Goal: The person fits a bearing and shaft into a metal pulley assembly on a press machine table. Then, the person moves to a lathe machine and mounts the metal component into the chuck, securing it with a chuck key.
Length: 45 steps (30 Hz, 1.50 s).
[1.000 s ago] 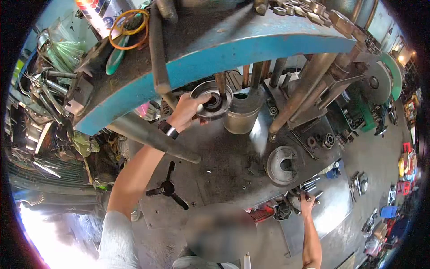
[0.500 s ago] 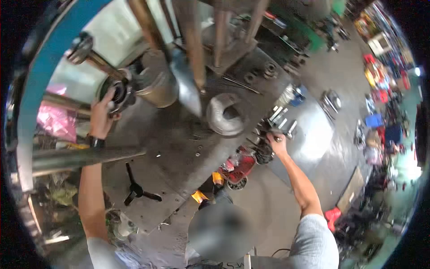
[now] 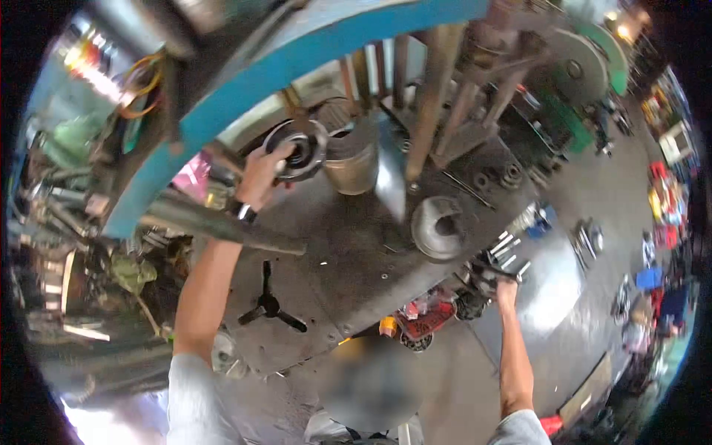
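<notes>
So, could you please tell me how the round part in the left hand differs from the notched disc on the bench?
The round part is held in the left hand, while the notched disc lies on the bench. The round part shows rings around a dark centre; the notched disc has a broad face cut by a wide notch. Both are roundish and look metallic.

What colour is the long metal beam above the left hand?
The long metal beam is blue; the head view shows it best.

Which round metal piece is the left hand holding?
The dark metal ring: the left hand grips it, while the tan metal cylinder and grey slotted metal disc stand unheld.
</notes>
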Each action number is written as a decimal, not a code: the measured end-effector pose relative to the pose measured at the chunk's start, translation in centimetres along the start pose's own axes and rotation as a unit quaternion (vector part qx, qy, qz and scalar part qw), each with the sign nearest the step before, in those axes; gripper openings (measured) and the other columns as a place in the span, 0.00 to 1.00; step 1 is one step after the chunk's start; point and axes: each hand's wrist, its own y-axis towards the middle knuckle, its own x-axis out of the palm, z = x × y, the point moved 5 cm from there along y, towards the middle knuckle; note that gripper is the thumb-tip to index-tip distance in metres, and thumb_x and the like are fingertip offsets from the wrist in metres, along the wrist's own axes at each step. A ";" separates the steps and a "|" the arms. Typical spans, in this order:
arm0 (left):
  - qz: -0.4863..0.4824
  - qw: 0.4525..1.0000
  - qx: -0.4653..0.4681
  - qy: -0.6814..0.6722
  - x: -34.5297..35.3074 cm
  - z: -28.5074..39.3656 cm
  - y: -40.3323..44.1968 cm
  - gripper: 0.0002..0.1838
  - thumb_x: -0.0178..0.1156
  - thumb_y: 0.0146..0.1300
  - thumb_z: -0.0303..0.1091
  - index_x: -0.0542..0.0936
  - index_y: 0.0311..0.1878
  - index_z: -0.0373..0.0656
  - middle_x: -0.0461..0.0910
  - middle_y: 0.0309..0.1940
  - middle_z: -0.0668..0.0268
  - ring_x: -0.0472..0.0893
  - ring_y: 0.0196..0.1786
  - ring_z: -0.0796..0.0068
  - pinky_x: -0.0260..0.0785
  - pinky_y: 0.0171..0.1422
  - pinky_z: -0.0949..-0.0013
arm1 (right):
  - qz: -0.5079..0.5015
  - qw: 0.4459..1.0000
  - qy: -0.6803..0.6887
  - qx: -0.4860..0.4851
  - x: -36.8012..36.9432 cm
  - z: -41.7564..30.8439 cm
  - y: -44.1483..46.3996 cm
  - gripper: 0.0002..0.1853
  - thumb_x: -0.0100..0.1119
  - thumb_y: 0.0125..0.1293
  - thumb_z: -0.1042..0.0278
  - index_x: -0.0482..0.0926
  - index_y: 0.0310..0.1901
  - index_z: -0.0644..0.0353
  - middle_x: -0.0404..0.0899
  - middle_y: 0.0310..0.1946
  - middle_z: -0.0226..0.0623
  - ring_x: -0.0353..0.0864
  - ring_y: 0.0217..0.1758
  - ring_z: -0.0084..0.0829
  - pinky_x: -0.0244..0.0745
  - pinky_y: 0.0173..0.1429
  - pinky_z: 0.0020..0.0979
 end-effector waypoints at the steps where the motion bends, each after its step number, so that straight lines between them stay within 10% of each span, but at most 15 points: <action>1: -0.010 1.000 0.004 0.002 0.0 0.2 -0.1 0.16 0.61 0.64 0.38 0.78 0.43 0.32 0.80 0.28 0.62 0.77 0.18 0.76 0.69 0.16 0.74 | 0.031 0.998 -0.037 -0.032 0.1 2.5 1.7 0.16 0.52 0.66 0.62 0.79 0.44 0.68 0.82 0.31 0.45 0.79 0.27 0.33 0.75 0.28 0.34; 4: -0.036 0.999 0.012 0.001 -0.6 -0.8 1.2 0.14 0.61 0.64 0.37 0.78 0.42 0.33 0.80 0.24 0.61 0.78 0.16 0.74 0.66 0.14 0.74 | 0.063 0.997 -0.032 0.016 -0.9 12.8 6.7 0.15 0.50 0.64 0.65 0.78 0.45 0.69 0.81 0.28 0.47 0.80 0.26 0.38 0.75 0.29 0.38; 22: -0.067 0.997 0.039 -0.021 -0.1 -0.3 0.9 0.11 0.60 0.65 0.34 0.78 0.40 0.34 0.81 0.22 0.61 0.79 0.17 0.72 0.66 0.14 0.72 | 0.175 0.966 -0.186 0.047 -3.2 4.4 -0.3 0.19 0.49 0.63 0.61 0.80 0.36 0.74 0.80 0.38 0.65 0.80 0.47 0.58 0.72 0.53 0.48; 26: -0.104 0.994 0.004 0.030 -1.7 -1.1 1.3 0.14 0.60 0.66 0.40 0.79 0.41 0.36 0.81 0.25 0.64 0.79 0.21 0.75 0.68 0.18 0.69 | 0.087 0.969 -0.226 -0.042 -0.6 -4.0 -1.8 0.28 0.63 0.57 0.47 0.80 0.32 0.74 0.80 0.35 0.63 0.81 0.45 0.58 0.74 0.50 0.50; 28: -0.135 0.986 -0.011 -0.099 -3.6 -3.0 1.5 0.18 0.56 0.69 0.47 0.78 0.42 0.37 0.81 0.29 0.62 0.78 0.20 0.72 0.70 0.18 0.68 | 0.095 0.918 -0.312 -0.225 0.5 -11.0 -7.4 0.16 0.61 0.55 0.59 0.79 0.30 0.69 0.81 0.28 0.58 0.82 0.35 0.57 0.76 0.43 0.49; 30: 0.049 0.996 -0.076 0.014 -8.0 -5.3 1.3 0.20 0.54 0.70 0.50 0.77 0.47 0.40 0.82 0.37 0.59 0.80 0.25 0.72 0.72 0.21 0.67 | 0.098 0.923 -0.216 -0.301 2.4 -17.3 -13.8 0.16 0.62 0.55 0.62 0.78 0.34 0.69 0.81 0.27 0.54 0.82 0.32 0.52 0.76 0.39 0.46; 38: 0.137 0.938 -0.026 -0.318 -18.6 -11.6 -18.6 0.23 0.48 0.72 0.55 0.75 0.57 0.47 0.80 0.49 0.67 0.81 0.43 0.71 0.73 0.40 0.70 | -0.371 0.857 0.256 -0.251 17.6 -24.8 -30.1 0.13 0.58 0.66 0.75 0.77 0.51 0.71 0.84 0.40 0.44 0.85 0.39 0.30 0.82 0.44 0.28; 42: 0.050 0.889 -0.060 -0.452 -14.4 -13.7 -26.7 0.24 0.48 0.70 0.56 0.75 0.47 0.41 0.78 0.30 0.66 0.74 0.27 0.74 0.63 0.28 0.75 | -0.552 0.780 0.273 -0.107 19.6 -29.0 -38.2 0.27 0.61 0.66 0.70 0.64 0.64 0.67 0.82 0.40 0.40 0.80 0.27 0.23 0.77 0.29 0.23; 45: -0.039 0.851 -0.102 -0.513 -9.7 -17.8 -28.6 0.25 0.46 0.71 0.55 0.75 0.42 0.37 0.75 0.24 0.61 0.65 0.17 0.78 0.55 0.20 0.77 | -0.585 0.774 0.171 -0.174 20.3 -30.1 -39.7 0.28 0.65 0.64 0.68 0.67 0.63 0.65 0.82 0.39 0.39 0.80 0.29 0.23 0.75 0.31 0.25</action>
